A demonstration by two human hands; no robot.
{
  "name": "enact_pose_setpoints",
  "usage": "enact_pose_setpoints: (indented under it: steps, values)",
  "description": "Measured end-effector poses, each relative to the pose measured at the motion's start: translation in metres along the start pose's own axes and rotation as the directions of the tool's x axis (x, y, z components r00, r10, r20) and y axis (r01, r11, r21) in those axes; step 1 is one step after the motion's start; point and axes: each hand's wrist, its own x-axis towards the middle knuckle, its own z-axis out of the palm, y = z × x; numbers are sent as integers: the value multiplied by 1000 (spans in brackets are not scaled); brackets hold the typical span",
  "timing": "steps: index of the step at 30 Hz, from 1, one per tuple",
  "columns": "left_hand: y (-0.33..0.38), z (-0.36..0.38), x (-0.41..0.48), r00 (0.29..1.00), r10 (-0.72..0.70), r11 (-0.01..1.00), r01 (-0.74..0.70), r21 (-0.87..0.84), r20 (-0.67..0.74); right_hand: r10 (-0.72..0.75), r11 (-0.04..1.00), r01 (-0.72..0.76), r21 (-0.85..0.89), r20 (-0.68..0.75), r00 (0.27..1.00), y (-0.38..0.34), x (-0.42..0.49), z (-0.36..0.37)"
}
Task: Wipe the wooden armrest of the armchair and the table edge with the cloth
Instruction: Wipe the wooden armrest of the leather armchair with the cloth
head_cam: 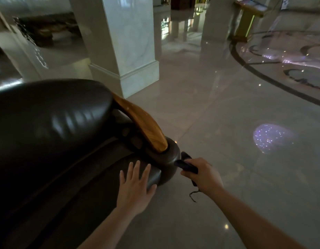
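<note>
The left hand [135,184] rests flat, fingers spread, on the armchair [53,133], likely for bracing. The right hand [203,174] fingers clench the dark cloth [185,163] just right of the wooden armrest [143,124], ready for wiping.

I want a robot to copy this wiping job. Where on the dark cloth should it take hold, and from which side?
Grip the cloth around its bunched middle, coming from the right, away from the armchair, as the right hand does. Its front end pokes out toward the chair arm's rounded tip, free to wipe. Avoid the frayed thread hanging below.
</note>
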Motion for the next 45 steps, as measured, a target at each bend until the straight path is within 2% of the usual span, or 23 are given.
enact_pose_setpoints:
  steps: [5,10,16,23,30,36,39,41,43,45]
  values:
    - [-45,1,50,1000,-23,1000,23,16,17,-10,1000,10,24,14,1000,-24,64,27]
    - [-70,8,102,998,-61,998,61,-31,17,-23,1000,23,16,52,998,-19,130,48]
    - [-85,39,179,993,-117,992,118,-33,26,-42,999,38,38,92,995,21,220,82]
    - [-104,87,270,986,-159,985,163,-59,56,103,991,-109,73,85,991,86,299,131]
    - [-137,145,370,996,-65,997,68,-47,62,280,951,-283,126,38,959,130,354,201]
    - [-154,183,448,997,72,997,-73,-39,-28,296,939,-278,203,-62,953,130,393,258]
    - [-165,205,475,997,44,997,-49,-63,-70,243,969,-231,93,-144,959,126,403,281]
    - [-170,220,484,996,12,996,-20,-89,-86,107,993,-115,-35,-181,978,125,404,296]
    - [-173,234,488,994,15,996,-24,-82,-109,-24,983,-3,-182,-143,989,128,404,310]
    - [-175,245,489,989,33,997,-42,-57,-143,-115,927,88,-364,-53,992,136,402,324]
